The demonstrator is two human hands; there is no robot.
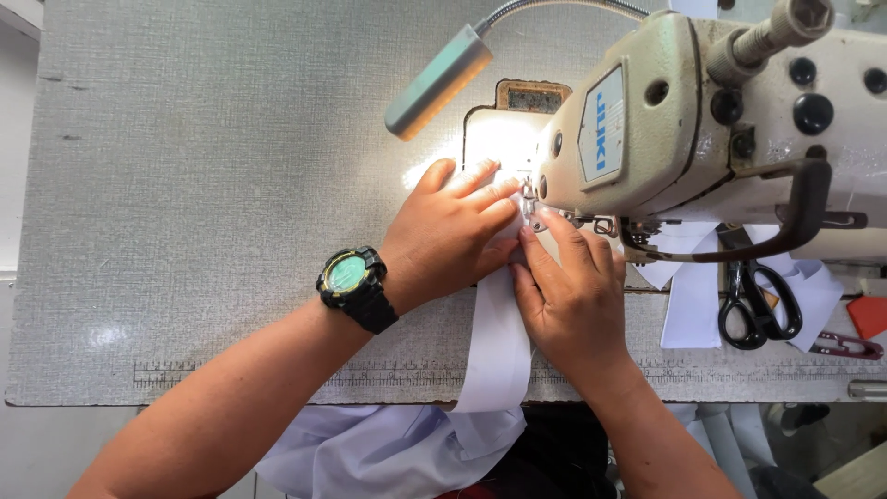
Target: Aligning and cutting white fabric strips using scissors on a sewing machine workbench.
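White fabric, a long narrow strip (499, 342), is running from the table's near edge up toward the needle area of the sewing machine (702, 120), its long axis lying almost straight away from the person, tilting slightly right at the far end; its near end is hanging over the table edge onto a pale bluish-white cloth (370, 453) bunched below. Going from the left of the machine: the grey textured table (185, 185) is carrying a printed ruler scale (277, 376) along its near edge. The left hand (453, 231), with a black wristwatch with a green face (353, 282) on its wrist, is lying flat on the strip just left of the machine head, fingers stretched together toward the needle and pressing the cloth down. A grey lamp bar (439, 81) on a flexible neck is shining onto the plate beyond that hand. The right hand (573, 291) is resting on the strip's right edge, fingers half-curled, forefinger reaching up beside the presser foot (529, 208); it is pressing rather than gripping. On the machine's cream head, a rounded rectangular blue-and-white label (602, 125) is facing the person. Right of the hands, under the machine arm, white cut pieces (693, 305) are lying with black scissors (758, 300) on them, and red-handled snips (845, 345) farther right.
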